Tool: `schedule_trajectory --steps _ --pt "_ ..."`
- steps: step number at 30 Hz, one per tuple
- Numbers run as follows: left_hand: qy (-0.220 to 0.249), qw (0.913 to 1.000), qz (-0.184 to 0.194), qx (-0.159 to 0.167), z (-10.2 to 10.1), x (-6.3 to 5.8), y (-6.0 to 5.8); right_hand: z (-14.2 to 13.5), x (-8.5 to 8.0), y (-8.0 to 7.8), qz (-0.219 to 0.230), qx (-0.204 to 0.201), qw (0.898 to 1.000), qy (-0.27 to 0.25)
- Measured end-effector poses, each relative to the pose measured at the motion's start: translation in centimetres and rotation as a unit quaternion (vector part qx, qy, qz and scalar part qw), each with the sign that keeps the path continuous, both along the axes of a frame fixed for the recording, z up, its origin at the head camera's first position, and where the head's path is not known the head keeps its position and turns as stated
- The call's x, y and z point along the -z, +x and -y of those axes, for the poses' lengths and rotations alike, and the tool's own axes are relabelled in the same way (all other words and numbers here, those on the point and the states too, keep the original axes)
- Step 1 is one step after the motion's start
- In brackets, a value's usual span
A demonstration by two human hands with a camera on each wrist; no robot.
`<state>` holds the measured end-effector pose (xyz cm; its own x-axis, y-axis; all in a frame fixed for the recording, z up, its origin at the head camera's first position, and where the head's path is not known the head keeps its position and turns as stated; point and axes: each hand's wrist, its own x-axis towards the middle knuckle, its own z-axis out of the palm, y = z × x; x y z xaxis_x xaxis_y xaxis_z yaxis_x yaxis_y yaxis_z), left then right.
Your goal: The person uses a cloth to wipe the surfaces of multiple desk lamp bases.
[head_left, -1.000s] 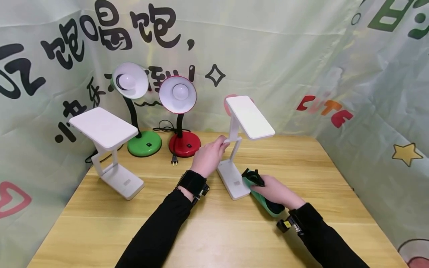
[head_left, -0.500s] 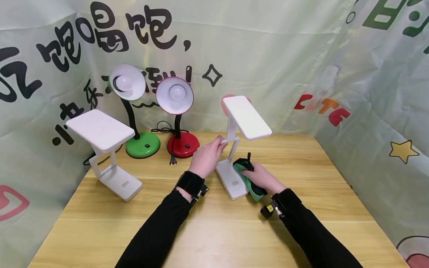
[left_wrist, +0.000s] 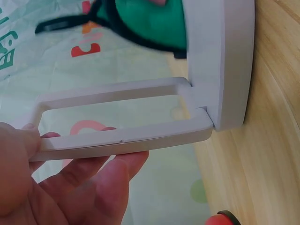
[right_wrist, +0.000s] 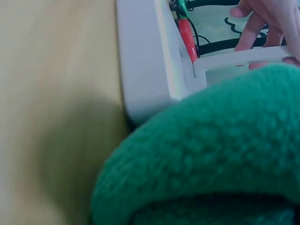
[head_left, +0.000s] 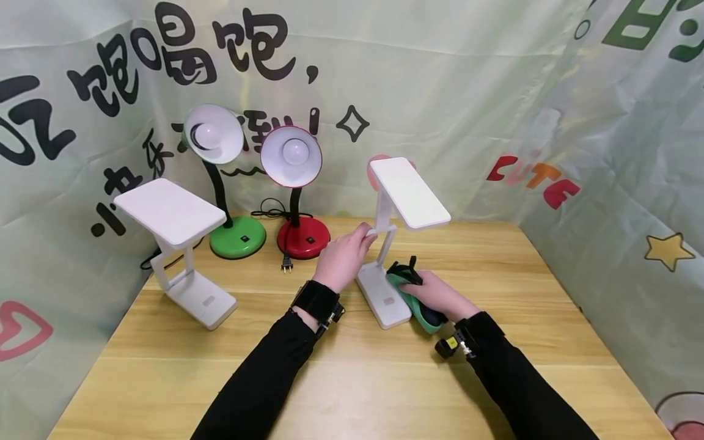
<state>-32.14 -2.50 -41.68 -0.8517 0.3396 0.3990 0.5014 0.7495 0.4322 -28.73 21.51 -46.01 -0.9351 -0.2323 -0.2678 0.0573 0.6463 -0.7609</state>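
My left hand (head_left: 343, 260) grips the folding arm of a white desk lamp (head_left: 385, 299), which stands upright at mid-table with its flat panel head tilted. In the left wrist view, thumb and fingers lie around one bar of the lamp's frame (left_wrist: 126, 140). A fluffy green cleaning cloth (head_left: 420, 311) with black edging is bunched in my right hand (head_left: 440, 293), against the right side of the lamp base. That same cloth (right_wrist: 211, 145) fills much of the right wrist view beside the white base (right_wrist: 145, 61) and hides the right fingers there.
A second white lamp (head_left: 200, 299) stands at left. Behind it are a green-based lamp (head_left: 238, 237) and a red-based lamp (head_left: 304, 237), with a cord and plug (head_left: 286, 264) in front. A printed curtain (head_left: 440, 91) encloses the back and sides of the wooden table (head_left: 341, 391).
My right hand and the green cloth have moved left and away from me along the lamp base over the last second. My left hand keeps its hold on the lamp arm.
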Motion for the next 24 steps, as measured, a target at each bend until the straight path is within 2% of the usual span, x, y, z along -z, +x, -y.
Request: schedule_trajectory --steps 7,10,12,17,24 --pt "-0.001 1.0000 0.001 -0.001 -0.2 0.3 -0.3 -2.7 -0.6 2.9 0.032 -0.051 0.998 0.023" --pt "-0.001 1.0000 0.005 -0.001 -0.1 0.3 -0.2 -3.5 -0.6 3.4 0.036 -0.076 0.996 0.018" --pt "-0.002 1.0000 0.006 -0.001 -0.1 0.3 -0.3 -3.5 -0.5 3.4 0.029 -0.078 0.996 0.019" --pt "-0.005 1.0000 0.006 -0.005 -0.1 0.3 -0.4 -2.2 -0.2 2.3 0.012 -0.036 0.999 0.016" --pt "-0.007 1.0000 0.003 -0.006 -0.1 0.4 -0.4 0.5 0.1 -1.0 0.014 0.012 1.000 -0.021"
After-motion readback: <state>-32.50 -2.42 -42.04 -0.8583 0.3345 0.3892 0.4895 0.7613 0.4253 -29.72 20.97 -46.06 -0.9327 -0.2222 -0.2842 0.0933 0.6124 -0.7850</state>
